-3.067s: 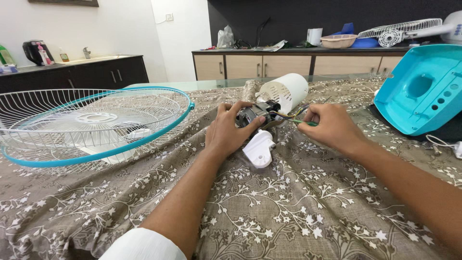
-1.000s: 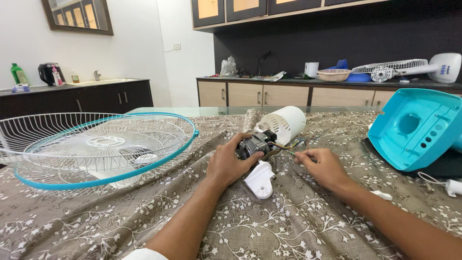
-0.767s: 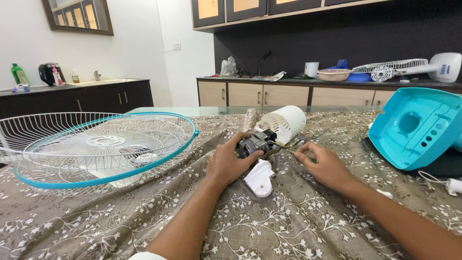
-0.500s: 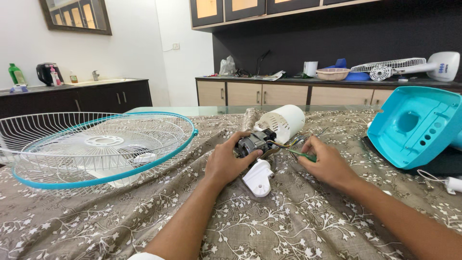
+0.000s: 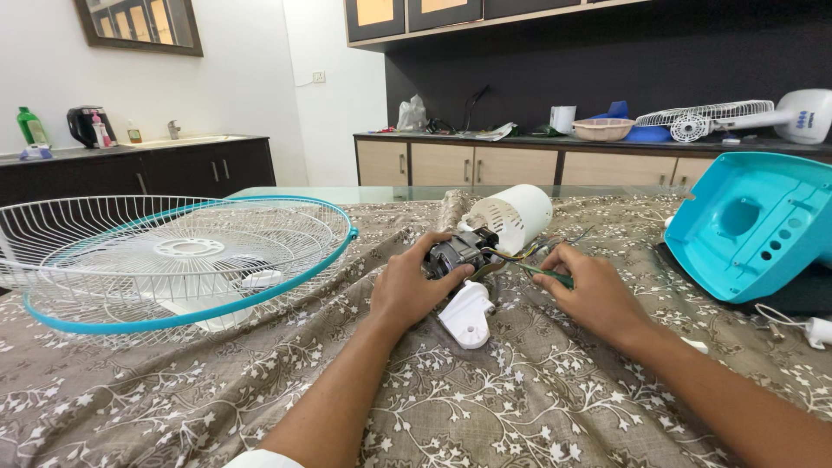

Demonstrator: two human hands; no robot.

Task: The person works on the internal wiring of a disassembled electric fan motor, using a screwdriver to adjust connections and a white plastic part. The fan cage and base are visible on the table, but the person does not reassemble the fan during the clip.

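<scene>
My left hand (image 5: 412,286) grips a bare fan motor (image 5: 457,251) with exposed metal core and coloured wires, lying on the patterned tablecloth (image 5: 520,399). A white round motor cover (image 5: 513,217) sits just behind it, and a white plastic bracket (image 5: 468,315) lies under the motor. To the right, my right hand (image 5: 589,290) holds a thin green-handled screwdriver (image 5: 548,274), its tip pointing at the motor's wiring.
A white wire fan guard with a teal rim (image 5: 173,260) lies at the left over white blades. A teal fan base housing (image 5: 752,224) stands at the right, with a white plug and cord (image 5: 810,329) near it. Cabinets and counters line the back.
My right hand has moved from the cloth up to the motor, now holding the green screwdriver at the wires. My left hand has stayed on the motor.
</scene>
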